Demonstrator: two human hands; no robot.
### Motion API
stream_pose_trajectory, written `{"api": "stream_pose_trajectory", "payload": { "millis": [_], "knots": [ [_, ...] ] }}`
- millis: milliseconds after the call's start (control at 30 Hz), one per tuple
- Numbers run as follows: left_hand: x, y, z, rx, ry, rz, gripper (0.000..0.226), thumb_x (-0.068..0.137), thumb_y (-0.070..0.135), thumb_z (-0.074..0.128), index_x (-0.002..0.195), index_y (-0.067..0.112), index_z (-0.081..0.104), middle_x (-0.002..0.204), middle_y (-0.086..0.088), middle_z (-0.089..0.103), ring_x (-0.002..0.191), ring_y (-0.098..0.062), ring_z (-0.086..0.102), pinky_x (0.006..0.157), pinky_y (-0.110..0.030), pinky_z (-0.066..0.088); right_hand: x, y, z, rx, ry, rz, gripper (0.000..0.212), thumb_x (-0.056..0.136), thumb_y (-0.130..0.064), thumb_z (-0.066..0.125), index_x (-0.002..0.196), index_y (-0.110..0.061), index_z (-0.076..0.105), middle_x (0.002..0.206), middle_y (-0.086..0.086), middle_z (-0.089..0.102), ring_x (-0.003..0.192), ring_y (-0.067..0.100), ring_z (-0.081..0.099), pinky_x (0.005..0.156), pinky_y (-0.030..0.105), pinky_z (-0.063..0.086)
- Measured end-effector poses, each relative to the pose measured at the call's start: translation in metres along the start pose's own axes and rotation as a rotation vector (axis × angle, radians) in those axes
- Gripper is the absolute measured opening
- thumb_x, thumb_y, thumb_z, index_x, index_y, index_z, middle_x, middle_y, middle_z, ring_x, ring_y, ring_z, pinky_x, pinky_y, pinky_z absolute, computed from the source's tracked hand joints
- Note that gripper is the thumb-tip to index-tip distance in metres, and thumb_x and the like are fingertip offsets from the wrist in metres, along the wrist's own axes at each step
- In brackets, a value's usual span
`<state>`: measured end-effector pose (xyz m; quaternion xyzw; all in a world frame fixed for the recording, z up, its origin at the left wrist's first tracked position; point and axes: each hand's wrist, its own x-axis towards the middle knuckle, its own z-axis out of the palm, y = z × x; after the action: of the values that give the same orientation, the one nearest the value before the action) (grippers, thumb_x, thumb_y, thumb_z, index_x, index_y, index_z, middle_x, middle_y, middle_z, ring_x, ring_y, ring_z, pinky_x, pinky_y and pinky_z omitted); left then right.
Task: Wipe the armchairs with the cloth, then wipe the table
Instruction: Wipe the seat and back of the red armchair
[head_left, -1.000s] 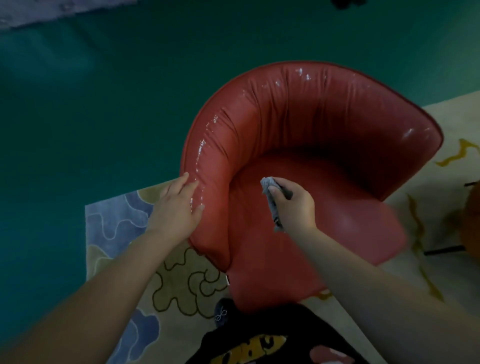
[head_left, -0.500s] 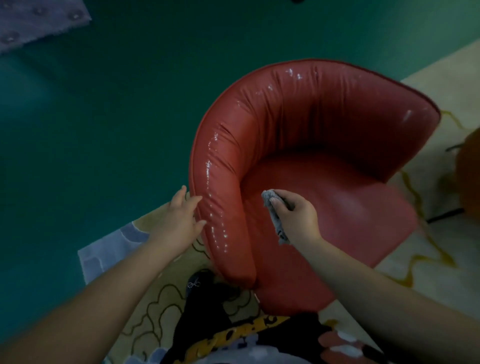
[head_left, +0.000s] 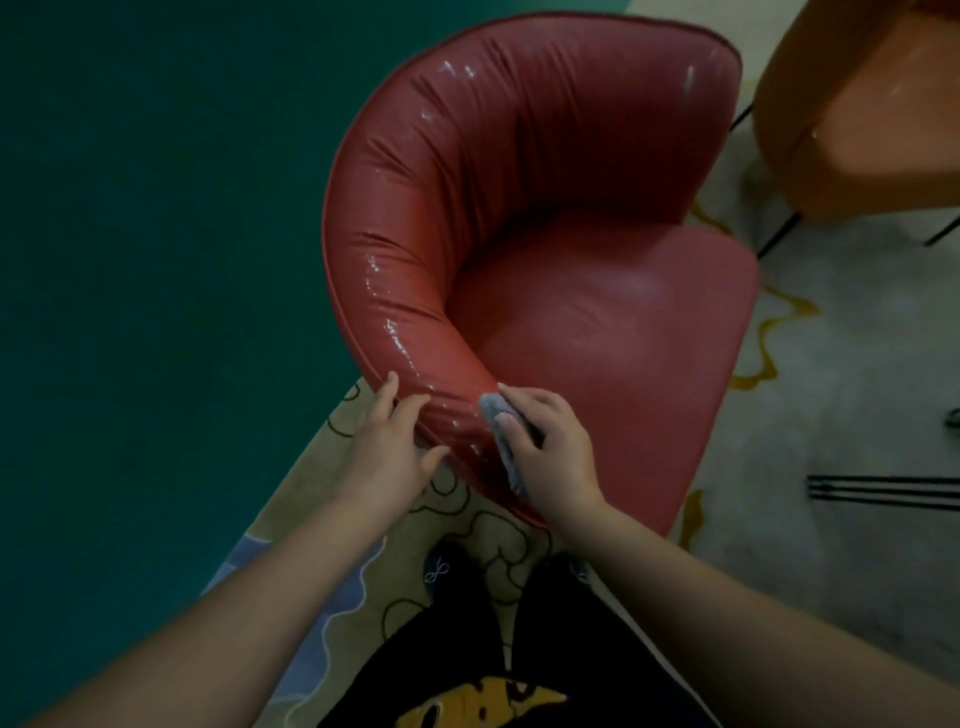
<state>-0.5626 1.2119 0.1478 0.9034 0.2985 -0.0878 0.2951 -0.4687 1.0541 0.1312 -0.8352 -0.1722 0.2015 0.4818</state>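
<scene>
Two hands at six o'clock: right hand (head_left: 553, 457) fingers curled round grey cloth (head_left: 500, 434), pressed to red armchair (head_left: 545, 234) arm end for wiping; left hand (head_left: 387, 452) fingers spread, apparently bracing; orange armchair (head_left: 857, 104) at one o'clock.

A dark green floor (head_left: 156, 260) filled the frame from nine to twelve o'clock. A pale patterned rug (head_left: 831, 415) lay on it, from three to six o'clock. On the rug stood a red armchair (head_left: 597, 312) at centre and an orange armchair (head_left: 857, 104) at two o'clock.
</scene>
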Motion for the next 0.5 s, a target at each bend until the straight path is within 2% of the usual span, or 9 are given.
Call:
{"api": "stream_pose_trajectory", "payload": {
  "millis": [100,200,267,367,400,433,500],
  "knots": [
    [0.003,-0.009,0.003,0.026,0.049,0.013,0.063,0.083,0.038,0.07,0.138,0.022,0.045,0.159,-0.003,0.013,0.142,-0.027,0.017,0.113,-0.038,0.022,-0.009,0.01,0.025,-0.188,-0.093,-0.175,0.037,0.086,-0.026,0.068,0.122,-0.022,0.064,0.131,0.003,0.054,0.119,0.018,0.047,0.104,0.03,0.035],
    [0.006,-0.019,0.006,0.073,0.097,0.062,0.059,0.081,0.038,0.071,0.134,0.022,0.05,0.158,-0.005,0.016,0.141,-0.028,0.017,0.115,-0.042,0.021,0.0,0.024,0.037,-0.24,-0.038,-0.241,0.035,0.085,-0.02,0.069,0.12,-0.019,0.066,0.128,0.009,0.056,0.115,0.026,0.051,0.101,0.03,0.036],
    [0.01,-0.022,0.006,0.066,0.107,0.073,0.057,0.08,0.037,0.073,0.13,0.023,0.053,0.158,-0.006,0.016,0.142,-0.028,0.017,0.116,-0.042,0.019,0.017,0.028,0.036,-0.163,-0.016,-0.168,0.032,0.087,-0.017,0.066,0.12,-0.017,0.066,0.125,0.007,0.058,0.114,0.023,0.053,0.101,0.023,0.036],
    [0.013,-0.024,0.006,0.043,0.082,0.065,0.056,0.079,0.037,0.074,0.13,0.025,0.053,0.159,-0.006,0.013,0.143,-0.026,0.016,0.115,-0.04,0.017,0.041,0.034,0.027,-0.037,0.052,0.067,0.032,0.09,-0.019,0.062,0.122,-0.018,0.065,0.122,-0.001,0.057,0.113,0.013,0.052,0.09,-0.003,0.025],
    [0.012,-0.024,0.005,0.04,0.075,0.065,0.056,0.079,0.036,0.074,0.13,0.025,0.052,0.159,-0.006,0.012,0.143,-0.026,0.015,0.115,-0.039,0.017,0.042,0.036,0.024,-0.028,0.08,0.106,0.032,0.091,-0.02,0.061,0.123,-0.02,0.064,0.123,-0.003,0.056,0.114,0.011,0.051,0.087,-0.008,0.022],
    [0.011,-0.024,0.005,0.036,0.073,0.066,0.056,0.08,0.036,0.074,0.13,0.024,0.052,0.159,-0.006,0.012,0.143,-0.026,0.015,0.115,-0.039,0.017,0.037,0.036,0.022,-0.036,0.091,0.094,0.032,0.09,-0.021,0.062,0.122,-0.021,0.064,0.124,-0.004,0.056,0.116,0.009,0.05,0.088,-0.008,0.021],
    [0.011,-0.025,0.006,0.031,0.076,0.067,0.055,0.08,0.035,0.074,0.13,0.024,0.052,0.16,-0.005,0.011,0.144,-0.026,0.016,0.115,-0.039,0.018,0.015,0.034,0.023,-0.085,0.044,-0.08,0.034,0.087,-0.021,0.066,0.121,-0.023,0.065,0.13,-0.003,0.055,0.119,0.007,0.047,0.097,-0.003,0.022]
  ]
}}
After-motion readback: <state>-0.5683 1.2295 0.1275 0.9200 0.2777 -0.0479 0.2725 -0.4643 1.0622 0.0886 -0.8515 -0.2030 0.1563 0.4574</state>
